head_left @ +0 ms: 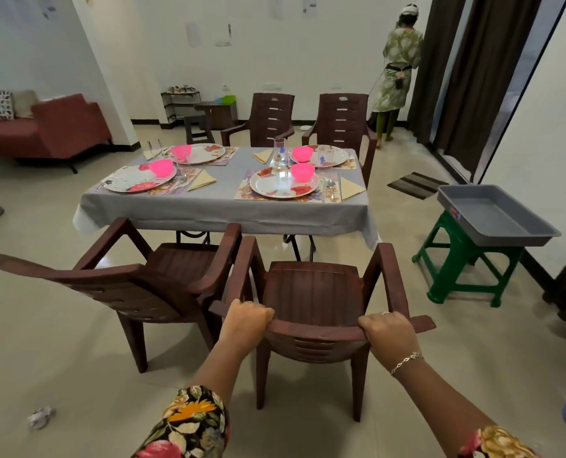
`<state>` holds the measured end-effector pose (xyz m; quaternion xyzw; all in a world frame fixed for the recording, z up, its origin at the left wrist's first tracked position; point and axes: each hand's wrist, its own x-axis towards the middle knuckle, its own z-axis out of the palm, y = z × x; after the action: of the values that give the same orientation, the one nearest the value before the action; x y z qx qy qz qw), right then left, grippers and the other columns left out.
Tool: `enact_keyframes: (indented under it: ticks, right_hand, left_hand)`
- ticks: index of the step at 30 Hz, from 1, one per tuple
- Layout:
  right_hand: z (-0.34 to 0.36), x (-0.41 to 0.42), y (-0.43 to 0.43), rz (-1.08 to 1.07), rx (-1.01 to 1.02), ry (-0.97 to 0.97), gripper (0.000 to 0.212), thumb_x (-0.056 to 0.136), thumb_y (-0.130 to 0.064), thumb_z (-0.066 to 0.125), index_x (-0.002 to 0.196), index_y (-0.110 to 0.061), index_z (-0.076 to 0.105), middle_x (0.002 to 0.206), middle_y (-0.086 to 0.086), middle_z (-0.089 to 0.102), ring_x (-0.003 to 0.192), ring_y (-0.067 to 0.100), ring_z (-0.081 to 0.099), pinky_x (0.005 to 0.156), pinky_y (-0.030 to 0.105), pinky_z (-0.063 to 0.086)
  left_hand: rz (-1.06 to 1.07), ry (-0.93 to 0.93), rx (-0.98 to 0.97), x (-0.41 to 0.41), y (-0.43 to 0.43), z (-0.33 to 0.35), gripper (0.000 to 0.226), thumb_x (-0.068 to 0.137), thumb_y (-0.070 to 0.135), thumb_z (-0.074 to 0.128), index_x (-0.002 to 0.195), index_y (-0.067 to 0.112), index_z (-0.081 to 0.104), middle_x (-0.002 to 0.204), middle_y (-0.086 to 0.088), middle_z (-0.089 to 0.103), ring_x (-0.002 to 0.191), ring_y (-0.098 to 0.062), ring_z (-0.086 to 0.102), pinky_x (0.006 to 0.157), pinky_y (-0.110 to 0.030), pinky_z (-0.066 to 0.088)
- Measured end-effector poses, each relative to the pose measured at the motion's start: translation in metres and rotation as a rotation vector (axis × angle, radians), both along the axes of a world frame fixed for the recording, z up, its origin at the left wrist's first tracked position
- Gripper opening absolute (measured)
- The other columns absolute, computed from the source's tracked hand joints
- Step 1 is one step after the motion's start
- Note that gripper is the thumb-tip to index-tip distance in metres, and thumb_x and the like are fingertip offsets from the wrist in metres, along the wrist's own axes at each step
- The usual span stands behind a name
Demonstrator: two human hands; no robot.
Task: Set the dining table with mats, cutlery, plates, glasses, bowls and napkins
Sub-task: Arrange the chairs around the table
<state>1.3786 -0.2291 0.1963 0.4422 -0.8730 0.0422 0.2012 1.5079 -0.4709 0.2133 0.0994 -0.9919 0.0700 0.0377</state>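
Partly, left hand (247, 320), right hand (386, 332) hide chair backrest (318, 331).

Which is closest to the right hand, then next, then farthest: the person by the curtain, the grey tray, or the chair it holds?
1. The chair: the right hand grips its back.
2. The grey tray: off to the right, on the green stool.
3. The person: across the room, by the curtain.

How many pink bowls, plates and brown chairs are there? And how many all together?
Pink bowls: 4
Plates: 4
Brown chairs: 4
Total: 12
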Motion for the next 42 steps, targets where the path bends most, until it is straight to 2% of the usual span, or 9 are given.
enact_keyframes:
  ticks: [5, 8, 14, 19, 23, 33, 37, 39, 42]
  right_hand:
    - [-0.002, -0.011, -0.015, 0.007, -0.010, -0.014, 0.037, 0.026, -0.004, 0.084, 0.050, -0.019, 0.058, 0.042, -0.004, 0.053, 0.038, 0.019, 0.052, 0.040, 0.022, 0.041]
    - [-0.001, -0.017, -0.020, 0.040, -0.023, 0.009, 0.034, 0.031, -0.004, 0.084, 0.051, -0.019, 0.060, 0.044, -0.004, 0.054, 0.039, 0.019, 0.053, 0.040, 0.022, 0.040]
    - [-0.002, -0.029, -0.016, 0.058, -0.043, 0.031, 0.032, 0.036, -0.006, 0.085, 0.052, -0.018, 0.061, 0.044, -0.002, 0.055, 0.038, 0.018, 0.052, 0.038, 0.024, 0.039]
    - [0.001, -0.034, -0.017, 0.084, -0.055, 0.034, 0.030, 0.038, -0.006, 0.085, 0.052, -0.018, 0.061, 0.043, -0.003, 0.055, 0.037, 0.017, 0.051, 0.039, 0.021, 0.038]
    - [-0.002, -0.044, -0.013, 0.071, -0.048, 0.037, 0.031, 0.041, -0.004, 0.085, 0.053, -0.018, 0.059, 0.044, -0.002, 0.054, 0.039, 0.019, 0.051, 0.040, 0.024, 0.039]
    - [-0.007, -0.081, -0.036, 0.024, -0.024, 0.017, 0.034, 0.039, -0.008, 0.087, 0.052, -0.018, 0.058, 0.044, -0.003, 0.053, 0.039, 0.019, 0.052, 0.040, 0.025, 0.041]
    - [-0.009, -0.088, -0.046, 0.082, -0.093, 0.101, 0.014, 0.059, -0.004, 0.064, 0.054, -0.017, 0.060, 0.046, -0.002, 0.056, 0.040, 0.020, 0.054, 0.041, 0.023, 0.041]
    - [-0.010, -0.087, -0.045, 0.087, -0.137, 0.120, 0.023, 0.066, -0.007, 0.044, 0.055, -0.016, 0.062, 0.048, -0.002, 0.057, 0.041, 0.021, 0.055, 0.042, 0.024, 0.042]
    - [-0.011, -0.085, -0.045, 0.069, -0.164, 0.136, 0.029, 0.068, -0.010, 0.039, 0.057, -0.016, 0.064, 0.049, -0.001, 0.059, 0.043, 0.021, 0.056, 0.044, 0.024, 0.044]
  left_hand:
    - [0.067, -0.015, -0.011, -0.012, -0.014, -0.004, 0.022, 0.091, 0.016, 0.046, 0.101, 0.026, 0.063, 0.103, 0.006, 0.067, 0.101, -0.021, 0.060, 0.083, -0.035, 0.036]
    - [0.091, 0.038, -0.005, -0.015, -0.018, -0.001, 0.015, 0.077, 0.011, 0.066, 0.079, 0.026, 0.068, 0.080, 0.005, 0.070, 0.078, -0.022, 0.066, 0.070, -0.033, 0.041]
    - [0.076, 0.046, -0.064, -0.023, -0.010, -0.004, 0.031, 0.045, 0.016, 0.088, 0.053, 0.029, 0.062, 0.050, 0.011, 0.059, 0.047, -0.012, 0.059, 0.053, -0.027, 0.045]
    - [0.093, 0.044, -0.057, -0.026, -0.010, -0.006, 0.025, 0.053, 0.011, 0.084, 0.062, 0.026, 0.067, 0.057, 0.008, 0.064, 0.054, -0.016, 0.062, 0.058, -0.029, 0.046]
    - [0.076, 0.058, -0.074, -0.034, -0.005, -0.005, 0.035, 0.039, 0.013, 0.089, 0.050, 0.026, 0.059, 0.046, 0.008, 0.057, 0.042, -0.014, 0.056, 0.051, -0.026, 0.045]
    - [0.060, 0.068, -0.100, -0.073, -0.027, -0.004, 0.038, 0.036, 0.015, 0.092, 0.049, 0.026, 0.057, 0.043, 0.006, 0.054, 0.041, -0.013, 0.055, 0.050, -0.030, 0.047]
    - [0.022, 0.088, -0.105, -0.079, -0.042, -0.007, 0.034, 0.041, 0.014, 0.089, 0.052, 0.024, 0.058, 0.045, 0.006, 0.056, 0.042, -0.014, 0.056, 0.052, -0.030, 0.048]
    - [-0.007, 0.093, -0.102, -0.079, -0.043, -0.007, 0.032, 0.044, 0.013, 0.088, 0.053, 0.023, 0.059, 0.046, 0.007, 0.057, 0.043, -0.014, 0.057, 0.053, -0.030, 0.048]
    - [-0.021, 0.119, -0.095, -0.078, -0.042, -0.004, 0.033, 0.041, 0.007, 0.085, 0.051, 0.021, 0.057, 0.044, 0.007, 0.056, 0.042, -0.015, 0.055, 0.051, -0.029, 0.047]
